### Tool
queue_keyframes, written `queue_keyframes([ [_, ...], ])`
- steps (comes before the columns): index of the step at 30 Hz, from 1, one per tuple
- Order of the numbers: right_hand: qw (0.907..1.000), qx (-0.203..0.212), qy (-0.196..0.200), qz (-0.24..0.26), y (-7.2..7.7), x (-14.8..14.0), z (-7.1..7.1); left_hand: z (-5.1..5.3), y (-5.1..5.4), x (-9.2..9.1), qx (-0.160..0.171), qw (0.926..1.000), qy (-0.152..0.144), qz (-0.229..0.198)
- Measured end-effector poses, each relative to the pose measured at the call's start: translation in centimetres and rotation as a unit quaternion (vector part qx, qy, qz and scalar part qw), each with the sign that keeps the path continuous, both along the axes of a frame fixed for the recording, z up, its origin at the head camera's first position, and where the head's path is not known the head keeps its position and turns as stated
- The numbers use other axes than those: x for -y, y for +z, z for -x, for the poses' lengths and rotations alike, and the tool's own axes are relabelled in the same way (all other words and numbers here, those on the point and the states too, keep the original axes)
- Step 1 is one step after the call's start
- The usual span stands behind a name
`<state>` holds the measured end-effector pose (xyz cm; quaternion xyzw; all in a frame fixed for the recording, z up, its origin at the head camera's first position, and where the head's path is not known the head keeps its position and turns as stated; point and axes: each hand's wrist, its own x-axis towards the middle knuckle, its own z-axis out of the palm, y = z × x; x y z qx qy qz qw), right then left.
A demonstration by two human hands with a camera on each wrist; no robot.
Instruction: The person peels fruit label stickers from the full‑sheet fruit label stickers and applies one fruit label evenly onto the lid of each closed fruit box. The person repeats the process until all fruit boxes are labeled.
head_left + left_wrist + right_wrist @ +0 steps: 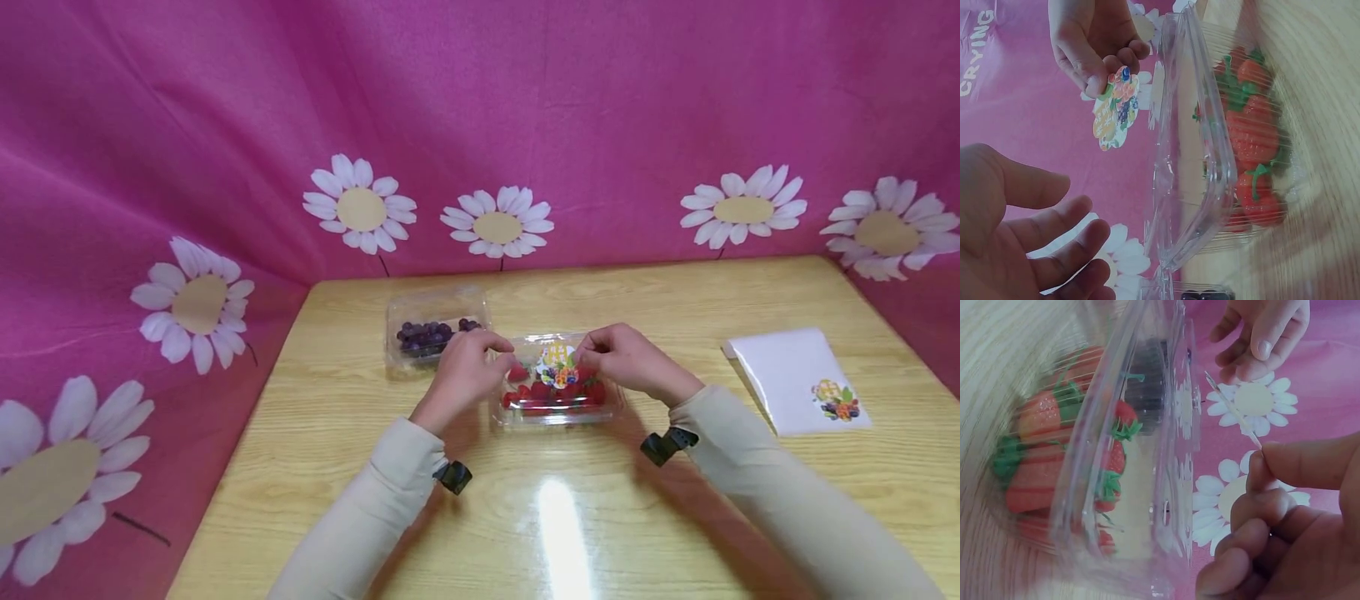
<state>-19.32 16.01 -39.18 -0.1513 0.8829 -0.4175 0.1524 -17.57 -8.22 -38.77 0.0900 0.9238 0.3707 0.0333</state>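
Between thumb and forefinger, my right hand [626,360] pinches the edge of a round sticker [1119,109] printed with colourful fruit. The sticker is above a clear plastic clamshell box [555,421] of strawberries [1254,134]; in the right wrist view it appears nearly edge-on, apart from the lid. My left hand [471,371] is over the box's left side, its fingers spread and slightly bent, holding nothing. In the left wrist view a gap shows between these fingers and the sticker. The box's lid looks closed.
Behind and left of the strawberry box stands another clear box [397,329] with dark grapes [427,336]. A white backing sheet [787,375] bearing another fruit sticker [835,400] lies to the right, one edge curled. A pink flowered cloth [600,100] surrounds the wooden table [315,467].
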Motion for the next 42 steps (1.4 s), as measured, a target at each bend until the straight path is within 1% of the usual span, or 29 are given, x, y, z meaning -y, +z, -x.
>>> queue_keyframes([
  [4,1.0,-0.003,-0.002,-0.003,-0.1,0.3,0.3,-0.1,-0.1,0.0,0.005,1.0,0.004,-0.004],
  [10,0.9992,-0.024,-0.004,-0.032,0.0,0.8,0.7,-0.1,-0.2,0.0,0.007,0.9999,0.005,-0.01],
  [16,0.9987,-0.01,-0.015,-0.048,-0.2,1.0,0.9,0.1,-0.5,-0.2,0.007,1.0,0.002,-0.003],
  [21,0.998,0.003,-0.025,-0.058,-0.4,1.2,1.0,-0.2,-0.4,-0.2,0.007,0.9999,0.008,0.0],
  [23,0.9977,0.005,-0.026,-0.062,-0.4,1.3,1.0,-0.3,-0.3,-0.2,0.001,0.9999,0.009,0.007],
  [26,0.997,-0.003,-0.027,-0.073,-0.4,1.5,1.0,-0.4,-0.4,-0.2,-0.011,0.9998,0.006,0.013],
  [29,0.996,-0.014,-0.03,-0.083,-0.4,1.5,0.9,-0.3,-0.5,-0.4,-0.021,0.9997,0.001,0.014],
  [34,0.995,-0.016,-0.028,-0.094,-0.6,1.5,0.8,-0.4,-0.8,-0.8,-0.036,0.9991,0.001,0.023],
  [38,0.9947,-0.014,-0.037,-0.095,-0.8,1.4,0.6,-0.6,-1.0,-1.2,-0.071,0.997,-0.002,0.033],
  [41,0.995,-0.01,-0.044,-0.088,-0.8,1.4,0.6,-0.9,-1.3,-1.4,-0.101,0.9939,-0.009,0.041],
  [42,0.995,-0.01,-0.046,-0.088,-0.8,1.4,0.5,-0.9,-1.4,-1.6,-0.107,0.9932,-0.013,0.043],
])
